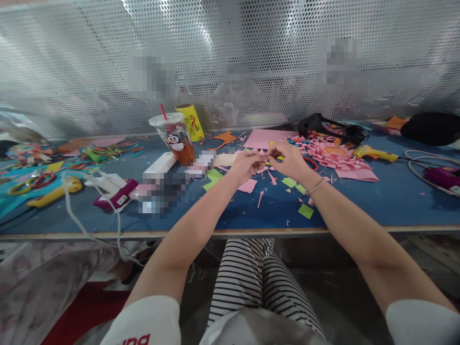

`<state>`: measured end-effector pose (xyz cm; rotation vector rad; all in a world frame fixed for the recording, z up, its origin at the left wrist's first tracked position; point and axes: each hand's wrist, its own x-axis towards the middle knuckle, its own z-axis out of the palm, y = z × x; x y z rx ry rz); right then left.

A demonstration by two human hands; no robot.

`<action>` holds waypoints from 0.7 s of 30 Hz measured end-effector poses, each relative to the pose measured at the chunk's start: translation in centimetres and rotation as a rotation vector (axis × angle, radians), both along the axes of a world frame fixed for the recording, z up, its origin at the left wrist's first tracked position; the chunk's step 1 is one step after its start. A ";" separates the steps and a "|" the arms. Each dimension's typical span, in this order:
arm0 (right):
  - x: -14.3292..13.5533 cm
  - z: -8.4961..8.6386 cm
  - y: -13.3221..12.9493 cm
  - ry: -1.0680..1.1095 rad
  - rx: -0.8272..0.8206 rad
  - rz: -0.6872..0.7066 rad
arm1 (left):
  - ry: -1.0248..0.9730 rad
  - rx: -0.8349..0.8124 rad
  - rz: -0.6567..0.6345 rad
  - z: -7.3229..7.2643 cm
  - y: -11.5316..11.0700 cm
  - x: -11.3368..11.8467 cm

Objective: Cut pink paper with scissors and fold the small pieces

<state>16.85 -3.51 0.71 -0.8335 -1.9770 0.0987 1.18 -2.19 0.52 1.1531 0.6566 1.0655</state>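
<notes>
My left hand (248, 164) and my right hand (286, 159) meet over the blue table, fingertips close together. Both are closed in a pinch on a small piece of paper (266, 158), pinkish with a trace of yellow. Its shape is mostly hidden by the fingers. Under and around the hands lie pink paper scraps (247, 186) and green paper squares (305, 211). A large pink paper sheet (268, 137) lies behind them. Just right of my right hand, red scissor handles (310, 164) show in part.
A drink cup (177, 139) with a red straw stands left, beside a yellow can (191, 122). At right are a pink fringed paper flower (332, 153) and a yellow glue gun (374, 154). Another glue gun (57, 190), a purple power strip (115, 196) and white cables lie left.
</notes>
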 end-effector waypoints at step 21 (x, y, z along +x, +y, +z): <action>0.0 -0.7 1.6 0.472 -0.617 0.313 | -0.047 -0.028 -0.009 0.1 0.0 -0.1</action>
